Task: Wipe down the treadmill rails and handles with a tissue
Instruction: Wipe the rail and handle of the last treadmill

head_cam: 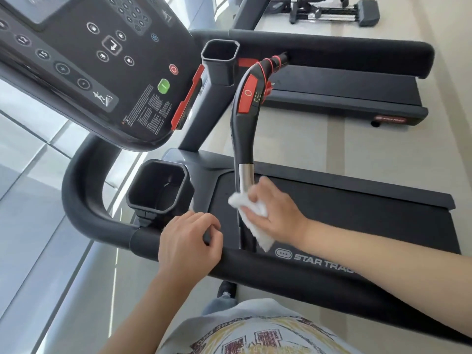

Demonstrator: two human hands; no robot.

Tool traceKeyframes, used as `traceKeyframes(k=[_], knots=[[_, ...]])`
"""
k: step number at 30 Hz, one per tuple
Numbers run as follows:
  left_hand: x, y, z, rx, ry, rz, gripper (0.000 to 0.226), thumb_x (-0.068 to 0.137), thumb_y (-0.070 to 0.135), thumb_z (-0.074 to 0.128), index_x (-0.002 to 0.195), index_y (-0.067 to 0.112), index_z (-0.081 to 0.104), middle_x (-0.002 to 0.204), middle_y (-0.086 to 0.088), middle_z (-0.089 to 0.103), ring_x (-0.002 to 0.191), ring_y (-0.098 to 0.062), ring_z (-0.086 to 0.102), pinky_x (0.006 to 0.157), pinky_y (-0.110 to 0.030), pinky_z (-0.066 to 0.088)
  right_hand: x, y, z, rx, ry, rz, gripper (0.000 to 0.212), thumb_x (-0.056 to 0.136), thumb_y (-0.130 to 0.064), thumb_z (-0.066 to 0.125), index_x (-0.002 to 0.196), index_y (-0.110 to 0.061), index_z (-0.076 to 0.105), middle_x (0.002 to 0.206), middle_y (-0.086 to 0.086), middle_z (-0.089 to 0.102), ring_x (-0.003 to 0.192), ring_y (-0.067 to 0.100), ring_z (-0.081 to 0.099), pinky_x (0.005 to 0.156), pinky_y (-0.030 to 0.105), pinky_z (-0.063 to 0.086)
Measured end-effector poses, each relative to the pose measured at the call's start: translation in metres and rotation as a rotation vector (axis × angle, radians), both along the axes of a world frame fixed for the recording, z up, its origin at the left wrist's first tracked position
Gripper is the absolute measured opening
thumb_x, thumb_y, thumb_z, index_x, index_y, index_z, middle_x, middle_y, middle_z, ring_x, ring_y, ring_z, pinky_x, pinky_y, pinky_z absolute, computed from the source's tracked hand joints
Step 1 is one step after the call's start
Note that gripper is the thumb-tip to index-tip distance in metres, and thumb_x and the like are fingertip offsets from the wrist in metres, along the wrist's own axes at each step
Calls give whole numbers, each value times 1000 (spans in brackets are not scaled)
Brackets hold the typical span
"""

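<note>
The treadmill deck (344,208) is observed across the right of the view, its dark belt bounded by grey side strips. The console (84,60) is seen at the upper left, tilted, with a green button and a red stop button on its lower edge. The padded side rail (293,272), marked with a brand name, is noted running from the curved front bar at the left down to the lower right. A second treadmill (332,80) is recorded beyond, on the pale floor, with a weight rack (334,11) at the top edge. The curved handle (244,123) is seen hanging between console and rail, black with a red panel and a metal sleeve at its lower end. Two cup holders are noted, one beside the rail (159,185) and one higher up (220,60). The left hand (189,241) is found resting on the side rail, fingers curled loosely over its top; no object is held in it. The right hand (270,208) is found wrapped about a white tissue (255,221), which is pressed against the lower end of the handle just below the metal sleeve, with a loose corner of the tissue hanging down towards the rail.
</note>
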State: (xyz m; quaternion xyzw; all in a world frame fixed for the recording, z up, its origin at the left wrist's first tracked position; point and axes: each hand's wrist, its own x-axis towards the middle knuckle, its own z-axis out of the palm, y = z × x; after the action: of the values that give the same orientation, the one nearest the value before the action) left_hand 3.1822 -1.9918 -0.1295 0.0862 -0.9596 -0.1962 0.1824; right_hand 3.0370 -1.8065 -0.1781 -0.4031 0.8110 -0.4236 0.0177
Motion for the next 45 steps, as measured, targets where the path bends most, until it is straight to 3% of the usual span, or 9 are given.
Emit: traceKeyframes(k=[3, 7, 14, 22, 27, 29, 34, 40, 45], knots=[[0, 0, 0, 1, -6, -21, 15, 83, 19, 57, 74, 23, 69, 68, 15, 64, 63, -10, 57, 61, -34, 47, 18, 17, -13, 10, 120, 162, 26, 106, -44, 56, 102, -19, 47, 98, -3, 38, 68, 7, 30, 67, 8, 31], [0, -1, 0, 11, 10, -21, 15, 82, 18, 57, 73, 22, 68, 67, 14, 63, 61, -10, 55, 59, -33, 46, -1, 14, -10, 42, 292, 236, 26, 107, -40, 58, 101, -17, 48, 93, 3, 41, 63, 15, 35, 63, 14, 32], [1, -2, -2, 20, 35, -11, 16, 81, 16, 55, 72, 21, 67, 66, 13, 63, 60, -11, 55, 58, -32, 45, -79, -71, 56, 13, 312, -237, 25, 97, -36, 72, 90, -14, 61, 91, -5, 39, 65, 16, 40, 58, 27, 40], [3, -2, 1, 58, 23, 16, 18, 82, 21, 53, 73, 23, 69, 66, 14, 64, 61, -9, 55, 56, -32, 47, -70, -78, 65, 90, 410, -228, 20, 89, -33, 76, 89, -17, 64, 94, -1, 46, 80, 15, 43, 59, 33, 50], [4, -1, 3, 51, 51, -3, 14, 79, 17, 59, 71, 22, 69, 62, 14, 59, 58, -10, 51, 53, -31, 45, 1, -16, 29, 148, 327, 86, 28, 93, -34, 73, 111, -14, 69, 108, 4, 49, 100, 20, 50, 79, 34, 53], [4, 0, 3, 52, 63, 13, 13, 78, 17, 60, 70, 22, 69, 61, 14, 58, 56, -9, 49, 51, -31, 44, 8, -1, 24, 171, 338, 133, 29, 101, -39, 62, 119, -16, 66, 111, 3, 47, 97, 12, 44, 75, 33, 56], [3, -1, -1, 59, 74, 34, 15, 79, 14, 60, 71, 22, 69, 62, 14, 58, 58, -11, 54, 51, -32, 46, -31, -36, 42, 144, 372, -65, 35, 104, -43, 52, 111, -12, 67, 103, 7, 50, 82, 19, 52, 56, 35, 52], [4, 1, -4, 59, 96, 70, 18, 80, 10, 59, 71, 22, 67, 61, 10, 59, 60, -14, 56, 52, -36, 46, -85, -85, 71, 32, 173, -344, 21, 103, -36, 61, 109, -19, 71, 102, -5, 41, 92, 22, 49, 74, 42, 53], [5, 2, -2, 62, 74, 103, 18, 80, 12, 57, 70, 23, 66, 61, 9, 57, 60, -14, 55, 52, -35, 46, -56, -74, 61, 145, 132, -329, 47, 86, -50, 76, 123, -25, 58, 117, 0, 43, 101, 24, 51, 71, 35, 51]])
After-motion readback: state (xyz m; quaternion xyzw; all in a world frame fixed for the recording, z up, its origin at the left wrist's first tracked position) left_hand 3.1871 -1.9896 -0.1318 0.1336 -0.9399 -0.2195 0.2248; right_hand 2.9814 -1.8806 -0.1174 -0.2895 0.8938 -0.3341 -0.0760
